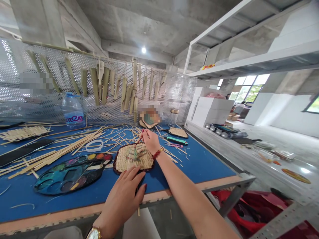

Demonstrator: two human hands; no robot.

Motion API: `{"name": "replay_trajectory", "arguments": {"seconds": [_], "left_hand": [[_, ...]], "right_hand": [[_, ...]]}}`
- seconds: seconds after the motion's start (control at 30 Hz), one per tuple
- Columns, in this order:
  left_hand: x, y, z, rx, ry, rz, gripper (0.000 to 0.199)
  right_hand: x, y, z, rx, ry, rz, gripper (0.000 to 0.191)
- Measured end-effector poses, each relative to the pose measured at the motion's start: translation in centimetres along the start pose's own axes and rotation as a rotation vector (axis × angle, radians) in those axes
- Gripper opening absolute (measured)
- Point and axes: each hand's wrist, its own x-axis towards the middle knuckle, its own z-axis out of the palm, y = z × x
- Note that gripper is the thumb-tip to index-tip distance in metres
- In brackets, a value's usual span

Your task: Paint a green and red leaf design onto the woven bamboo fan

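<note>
A small woven hand fan (pixel 133 156) with a dark red rim and a green and red pattern in its middle lies at the front of the blue table. My left hand (pixel 124 192) rests on its near edge, fingers stretched out flat and thumb apart. A thin stick, perhaps the fan's handle (pixel 139 210), shows below that hand. Over the fan's far right edge, my right hand (pixel 150 141) is closed in a pinch; what sits between its fingertips is too small to make out. Left of the fan is a paint palette (pixel 67 174) with a narrow strip across it.
Loose bamboo strips (pixel 59 149) cover much of the table (pixel 206 166). Behind the fan lie a green cutter (pixel 176 140), pink snips (pixel 174 145) and another woven fan (pixel 177 132). A water bottle (pixel 72 111) and glass jar (pixel 173 117) stand by the perforated panel (pixel 112 109). A white ring (pixel 94 145) lies left.
</note>
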Motion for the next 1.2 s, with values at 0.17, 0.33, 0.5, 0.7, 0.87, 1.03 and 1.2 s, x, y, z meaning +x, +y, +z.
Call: {"name": "replay_trajectory", "arguments": {"seconds": [0.17,0.33,0.5,0.7,0.87,1.03,1.2], "left_hand": [[-0.1,0.0,0.2,-0.002,0.016,0.001,0.044],[0.0,0.0,0.2,-0.002,0.027,0.005,0.043],[0.0,0.0,0.1,-0.014,0.034,-0.001,0.042],[-0.1,-0.1,0.3,-0.024,0.045,0.002,0.042],[-0.1,-0.2,0.3,-0.011,0.039,0.005,0.043],[-0.1,-0.1,0.3,-0.004,0.044,0.006,0.042],[-0.1,-0.1,0.3,-0.006,0.045,0.015,0.042]], "right_hand": [[-0.4,-0.7,0.6,0.056,-0.101,-0.068,0.038],[-0.5,-0.8,0.9,0.096,-0.167,-0.055,0.038],[-0.5,-0.7,1.2,0.104,-0.249,-0.081,0.035],[-0.3,-0.5,1.0,-0.031,-0.175,-0.09,0.033],[-0.3,-0.4,0.8,0.022,-0.133,-0.045,0.035],[-0.4,-0.6,1.0,0.01,-0.234,-0.094,0.032],[-0.4,-0.6,0.8,0.018,-0.19,-0.056,0.036]]}}
